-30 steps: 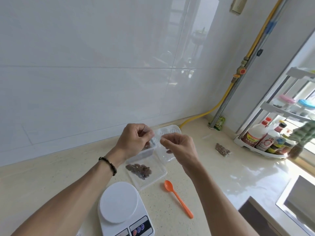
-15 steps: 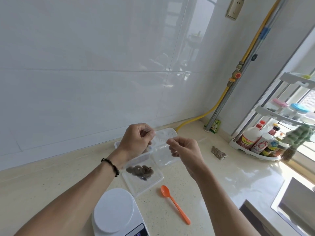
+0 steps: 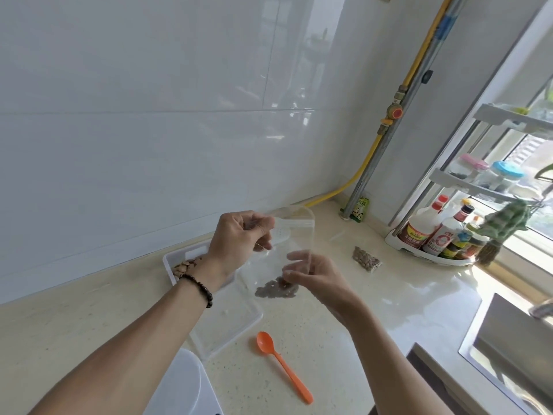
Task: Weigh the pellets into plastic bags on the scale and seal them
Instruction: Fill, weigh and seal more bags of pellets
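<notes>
A clear plastic bag (image 3: 294, 238) hangs between my hands above the counter, with brown pellets (image 3: 275, 290) gathered at its bottom. My left hand (image 3: 239, 238) pinches the bag's upper left corner. My right hand (image 3: 314, 277) is lower and pinches the bag's right side, just beside the pellets. Behind my left wrist a white container (image 3: 173, 259) holds more pellets. The white scale (image 3: 185, 384) sits at the bottom edge, partly cut off. A filled bag of pellets (image 3: 366, 259) lies on the counter to the right.
A clear lid (image 3: 227, 327) lies flat under the bag, and an orange spoon (image 3: 281, 363) lies near it. A corner rack with sauce bottles (image 3: 434, 235) stands at the right, and the sink (image 3: 508, 339) is at the lower right. A yellow gas pipe (image 3: 374, 151) runs up the wall.
The bag has come up off the clear lid, and its pellets now hang at its bottom. My right hand moved down the bag's side, away from my left hand.
</notes>
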